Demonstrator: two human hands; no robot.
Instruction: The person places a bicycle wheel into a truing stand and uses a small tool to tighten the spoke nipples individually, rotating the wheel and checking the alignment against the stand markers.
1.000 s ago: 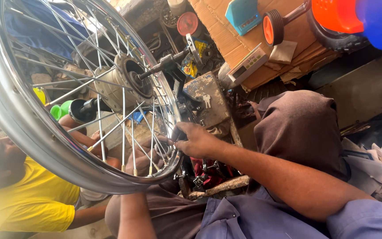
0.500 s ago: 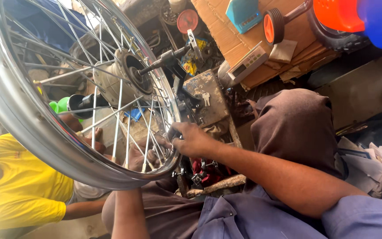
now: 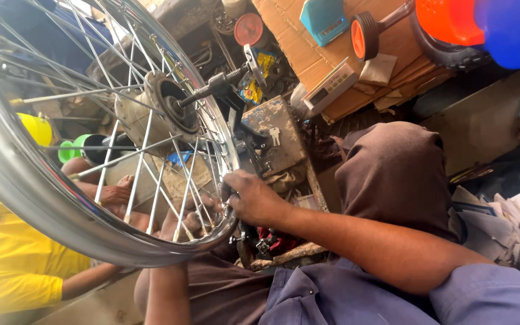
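**Spoked wheel held at its rim**

Here, at the far left of the frame, a second person in a yellow shirt (image 3: 13, 265) sits behind the wheel; their hand (image 3: 112, 194) shows through the spokes. The wheel (image 3: 49, 222) fills the upper left and centre, its chrome rim sweeping down to the lower middle; the hub (image 3: 164, 111) with its threaded axle (image 3: 212, 84) points toward the cluttered bench (image 3: 275, 135). The left hand (image 3: 191, 219) lies behind the spokes near the rim's bottom, fingers seemingly curled, though I cannot tell whether it truly grips; the right hand (image 3: 251, 195) is clenched on the rim's inner edge. The wheel looks rigid, fairly heavy and slick on the chrome; the thin spokes likely bend, so the rim or hub seems the safer hold.
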